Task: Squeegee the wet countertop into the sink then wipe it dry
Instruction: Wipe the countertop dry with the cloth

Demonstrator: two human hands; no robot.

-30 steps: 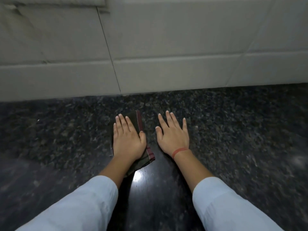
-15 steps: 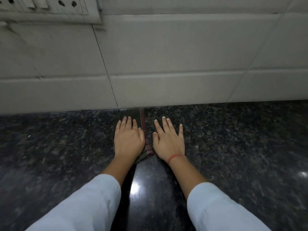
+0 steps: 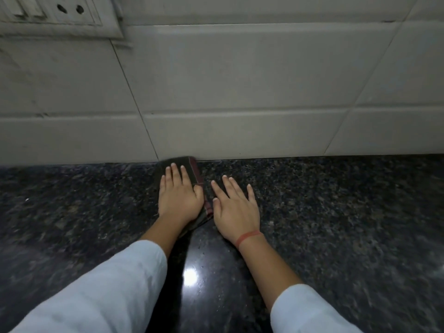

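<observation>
A dark folded cloth point(image 3: 189, 164) with a red stripe lies on the black speckled granite countertop point(image 3: 336, 212), its far edge touching the base of the tiled wall. My left hand point(image 3: 179, 195) presses flat on the cloth with straight fingers and covers most of it. My right hand point(image 3: 234, 207), with a red band at the wrist, lies flat on the bare counter just right of the cloth, fingers spread. Neither a sink nor a squeegee is in view.
The white tiled wall point(image 3: 240, 92) rises directly behind the cloth. A white switch and socket plate point(image 3: 55, 13) sits on the wall at the upper left. A bright light reflection point(image 3: 191, 276) shines on the counter between my forearms.
My left hand has pushed the cloth away from me across the counter until it reached the wall. My right hand slid forward alongside it.
</observation>
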